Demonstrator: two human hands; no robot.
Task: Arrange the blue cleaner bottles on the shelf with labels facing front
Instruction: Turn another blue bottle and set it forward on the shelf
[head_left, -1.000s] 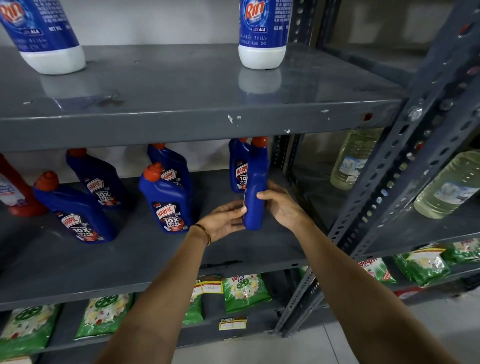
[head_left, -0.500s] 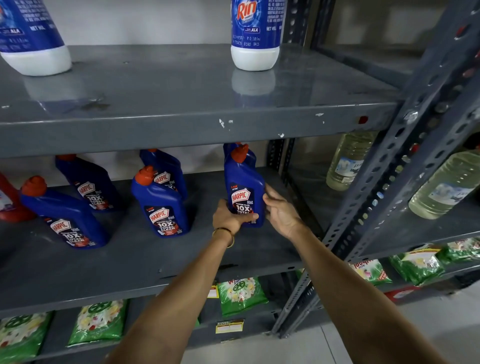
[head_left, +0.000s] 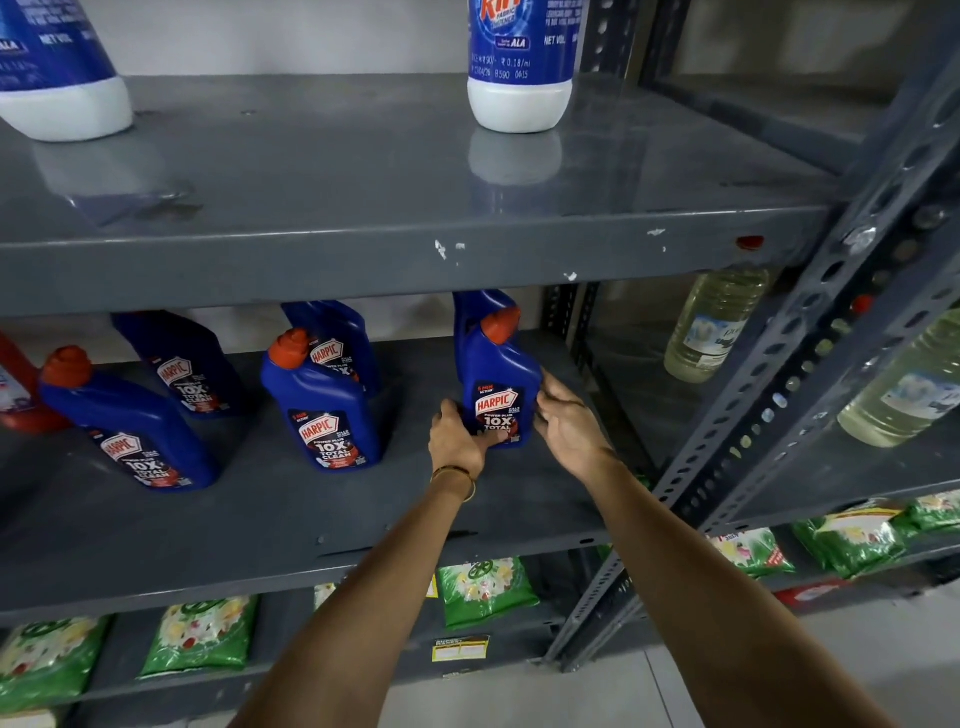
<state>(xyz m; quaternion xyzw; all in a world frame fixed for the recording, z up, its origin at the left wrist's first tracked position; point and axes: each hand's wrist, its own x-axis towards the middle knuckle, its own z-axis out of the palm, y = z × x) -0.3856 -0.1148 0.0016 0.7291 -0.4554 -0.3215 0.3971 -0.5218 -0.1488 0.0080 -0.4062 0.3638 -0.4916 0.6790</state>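
Both hands, left hand (head_left: 457, 436) and right hand (head_left: 569, 426), fingers closed around a blue cleaner bottle (head_left: 498, 384) on the shelf (head_left: 291, 525) (label forward); square it gently before releasing.

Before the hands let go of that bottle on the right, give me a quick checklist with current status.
1. Label of the held bottle faces front: ok.
2. Bottle upright on the middle shelf: ok.
3. Left hand and right hand on the bottle's sides: ok.
4. Gap to the neighbouring bottle: ok.
5. Label of the bottle behind: cannot tell, hidden.
6. Held bottle's base flat on the shelf: cannot tell, left hand covers it.
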